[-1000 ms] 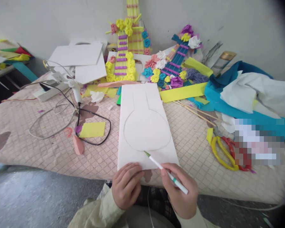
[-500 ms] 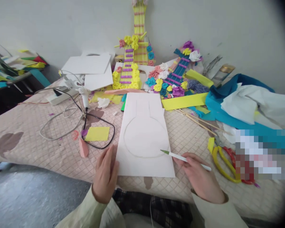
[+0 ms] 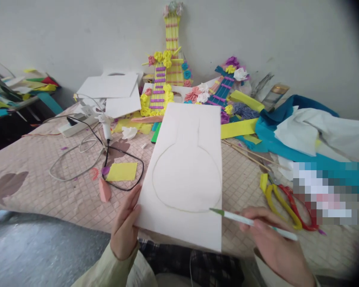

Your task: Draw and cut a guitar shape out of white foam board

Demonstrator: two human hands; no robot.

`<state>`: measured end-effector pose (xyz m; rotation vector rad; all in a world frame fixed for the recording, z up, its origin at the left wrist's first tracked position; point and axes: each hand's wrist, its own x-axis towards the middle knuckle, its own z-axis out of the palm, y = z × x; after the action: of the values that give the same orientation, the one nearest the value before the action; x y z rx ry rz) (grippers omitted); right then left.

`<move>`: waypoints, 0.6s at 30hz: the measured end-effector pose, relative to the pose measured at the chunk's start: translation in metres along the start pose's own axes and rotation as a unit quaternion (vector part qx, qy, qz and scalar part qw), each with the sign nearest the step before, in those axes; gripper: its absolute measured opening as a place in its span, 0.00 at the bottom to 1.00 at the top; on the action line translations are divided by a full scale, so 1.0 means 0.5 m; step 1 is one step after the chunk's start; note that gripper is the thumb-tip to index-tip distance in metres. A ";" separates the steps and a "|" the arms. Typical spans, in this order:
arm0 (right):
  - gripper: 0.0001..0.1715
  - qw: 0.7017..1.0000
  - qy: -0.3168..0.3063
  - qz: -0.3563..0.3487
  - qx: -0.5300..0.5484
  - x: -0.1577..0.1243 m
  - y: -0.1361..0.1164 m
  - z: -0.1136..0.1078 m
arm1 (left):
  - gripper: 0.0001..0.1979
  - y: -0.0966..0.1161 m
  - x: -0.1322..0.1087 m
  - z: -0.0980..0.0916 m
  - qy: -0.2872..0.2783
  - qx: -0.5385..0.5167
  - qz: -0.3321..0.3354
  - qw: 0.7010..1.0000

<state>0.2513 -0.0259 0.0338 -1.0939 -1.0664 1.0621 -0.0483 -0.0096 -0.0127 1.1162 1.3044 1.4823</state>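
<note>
A white board (image 3: 187, 175) bears a thin drawn outline of a round body with a straight neck. It is raised off the table, tilted, and its near edge overhangs the table's front edge. My left hand (image 3: 125, 223) grips its lower left corner, the thumb on top and the other fingers partly hidden. A slim white pen (image 3: 237, 216) with a green pointed tip is in my right hand (image 3: 275, 235), pinched between thumb and fingers. The pen's tip is over the lower right of the drawn circle; whether it touches the board I cannot tell.
Decorated paper guitars (image 3: 160, 85) lean against the wall. At left are a glue gun (image 3: 107, 126), its black cable and a power strip (image 3: 76, 125). Scissors with yellow and red handles (image 3: 283, 203), thin sticks (image 3: 248, 153) and blue crepe paper (image 3: 269, 131) are at right.
The board has come up off the table, tilted and nearer to me, turned slightly. My right hand with the pen has moved right and down. My left hand still has the board's corner.
</note>
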 end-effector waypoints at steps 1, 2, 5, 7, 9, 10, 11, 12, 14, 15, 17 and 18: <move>0.06 1.000 0.007 -0.005 -0.017 0.012 -0.007 -0.015 | 0.19 0.001 0.003 0.001 -0.010 0.003 -0.004 1.000; 0.06 1.000 0.012 -0.006 -0.024 0.027 -0.014 -0.027 | 0.19 0.003 0.007 0.002 -0.018 0.012 -0.011 1.000; 0.06 0.999 0.003 0.026 -0.029 0.079 -0.035 -0.043 | 0.20 0.014 0.026 0.010 -0.051 0.062 -0.040 0.996; 0.08 0.998 0.007 0.049 -0.040 0.112 -0.048 -0.031 | 0.20 0.021 0.042 0.015 -0.072 0.096 -0.039 0.992; 0.09 0.998 0.007 0.049 -0.037 0.139 -0.058 -0.009 | 0.19 0.025 0.056 0.018 -0.088 0.151 -0.007 0.985; 0.08 0.999 0.007 0.040 -0.025 0.149 -0.062 0.002 | 0.18 0.026 0.061 0.019 -0.090 0.187 0.013 0.978; 0.08 1.000 0.004 0.028 -0.008 0.159 -0.065 0.013 | 0.18 0.027 0.065 0.019 -0.089 0.227 0.031 0.969; 0.07 1.000 0.002 0.016 0.010 0.167 -0.066 0.021 | 0.17 0.027 0.068 0.018 -0.087 0.267 0.048 0.959; 0.06 1.000 -0.009 -0.003 0.028 0.181 -0.065 0.031 | 0.18 0.027 0.069 0.016 -0.076 0.333 0.093 0.935; 0.06 0.999 -0.020 -0.010 0.025 0.189 -0.063 0.033 | 0.18 0.026 0.069 0.014 -0.067 0.357 0.120 0.924; 0.06 0.999 -0.042 -0.017 0.005 0.203 -0.053 0.031 | 0.17 0.023 0.068 0.012 -0.057 0.391 0.174 0.902; 0.05 0.999 -0.050 -0.017 -0.007 0.209 -0.046 0.029 | 0.17 0.021 0.067 0.012 -0.055 0.402 0.195 0.893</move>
<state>0.2564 0.0755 0.0707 -1.0392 -1.1688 1.0923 -0.0512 0.0231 0.0010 2.0615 1.7414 1.1092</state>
